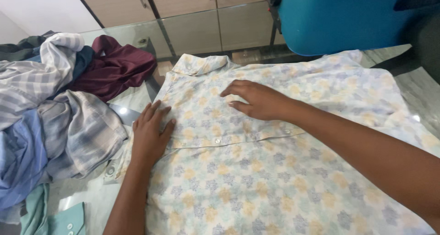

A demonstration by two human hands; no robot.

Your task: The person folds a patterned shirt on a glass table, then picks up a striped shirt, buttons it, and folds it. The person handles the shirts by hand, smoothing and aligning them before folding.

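A floral shirt (275, 171) lies spread flat on the counter (412, 88), filling the frame's centre and right, collar toward the upper left, with the left hand (150, 133) and the right hand (255, 99) both pressing on it, open-palmed and gripping nothing, near the collar.

A pale floral-print button-up shirt (275, 171) lies spread flat on the glass-topped table (197, 31), both hands resting on it. Left of it sits a heap of striped and dark crumpled clothes (55, 106). Behind it stands a teal plastic tub (339, 17).
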